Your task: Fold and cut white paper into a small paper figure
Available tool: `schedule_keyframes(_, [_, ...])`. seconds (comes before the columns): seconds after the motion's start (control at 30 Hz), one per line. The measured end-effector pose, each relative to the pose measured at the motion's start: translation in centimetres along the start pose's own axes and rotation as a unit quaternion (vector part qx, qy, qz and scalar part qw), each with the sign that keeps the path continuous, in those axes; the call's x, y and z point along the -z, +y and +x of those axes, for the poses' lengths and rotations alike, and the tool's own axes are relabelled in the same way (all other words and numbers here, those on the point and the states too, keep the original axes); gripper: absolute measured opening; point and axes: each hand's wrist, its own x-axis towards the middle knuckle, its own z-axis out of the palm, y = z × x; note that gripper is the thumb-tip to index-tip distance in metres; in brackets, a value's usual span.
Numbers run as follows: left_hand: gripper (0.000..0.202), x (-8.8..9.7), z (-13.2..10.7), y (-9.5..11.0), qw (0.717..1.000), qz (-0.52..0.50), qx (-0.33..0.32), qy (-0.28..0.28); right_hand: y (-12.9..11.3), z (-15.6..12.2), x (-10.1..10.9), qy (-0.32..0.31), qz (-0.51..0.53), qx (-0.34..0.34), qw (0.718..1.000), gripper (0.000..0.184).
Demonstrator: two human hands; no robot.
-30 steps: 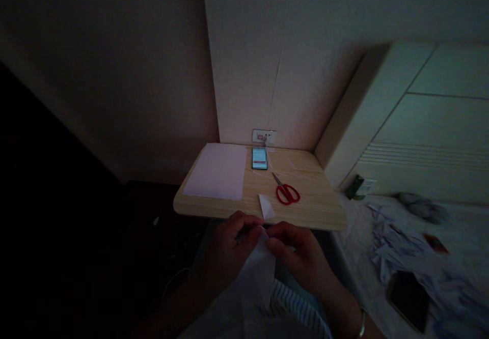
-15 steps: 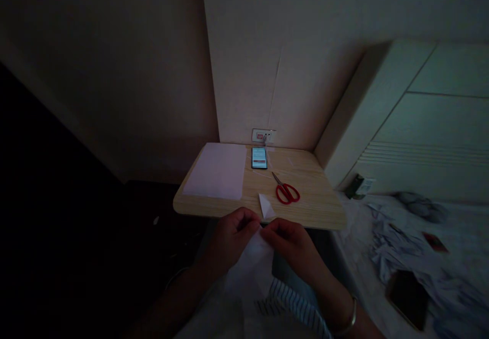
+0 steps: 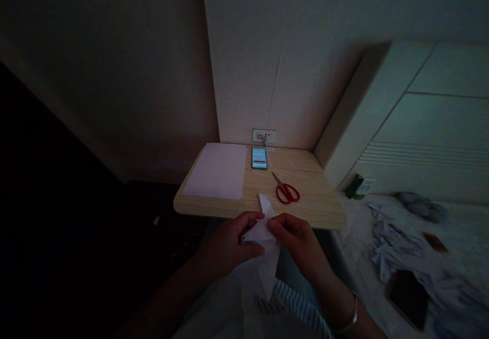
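Both hands pinch a folded white paper (image 3: 264,250) just in front of a small wooden table (image 3: 313,209). My left hand (image 3: 229,242) grips its left side with thumb on top. My right hand (image 3: 300,242), a bangle on its wrist, closes on the right side. The paper's lower point hangs down toward my lap. A small folded paper piece (image 3: 266,205) lies on the table edge right above my hands.
On the table lie red-handled scissors (image 3: 286,191), a white sheet (image 3: 217,171) and a lit phone (image 3: 259,158) below a wall socket (image 3: 263,136). To the right is a bed with several crumpled papers (image 3: 389,247) and a dark phone (image 3: 408,298).
The paper has been turned and folded over between my hands; its upper edge now lies flatter and my hands sit slightly higher, closer to the table edge.
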Motion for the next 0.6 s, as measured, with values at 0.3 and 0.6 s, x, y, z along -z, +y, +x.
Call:
schedule_keyframes(0.3, [0.035,-0.4,-0.2,0.8,0.995,-0.022,-0.028,0.089,0.5,-0.8,-0.6,-0.019,-0.002,0.071,0.997,0.023])
schedule_keyframes(0.6, [0.041,-1.5,-0.3,1.6,0.967,-0.145,0.019,0.208,1.0,-0.7,-0.9,0.064,-0.024,0.079,0.995,0.026])
